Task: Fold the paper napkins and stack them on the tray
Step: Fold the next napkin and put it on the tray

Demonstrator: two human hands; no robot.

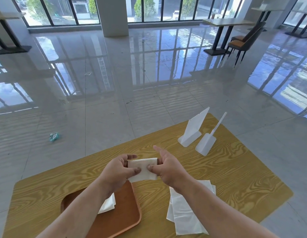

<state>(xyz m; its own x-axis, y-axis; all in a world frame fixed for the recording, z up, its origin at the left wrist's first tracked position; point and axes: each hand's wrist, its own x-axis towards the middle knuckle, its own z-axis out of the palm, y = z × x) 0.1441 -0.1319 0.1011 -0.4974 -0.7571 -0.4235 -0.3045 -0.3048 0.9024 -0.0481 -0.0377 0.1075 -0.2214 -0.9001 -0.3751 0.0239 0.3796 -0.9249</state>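
A small folded white napkin [143, 169] hangs in the air above the table, pinched at both ends. My left hand [119, 170] grips its left side and my right hand [168, 167] grips its right side, thumbs on top. Below my left forearm lies an orange-brown tray [125, 208] with a folded napkin stack [108, 204] on it, partly hidden by the arm. A pile of unfolded white napkins [183, 215] lies on the table to the tray's right, under my right forearm.
The wooden table [226, 177] carries two white plastic stands [192, 131] [207, 143] at its far right. Glossy tiled floor lies beyond, with a small crumpled wrapper [54, 136] on it. Other tables and chairs [242, 43] stand far back.
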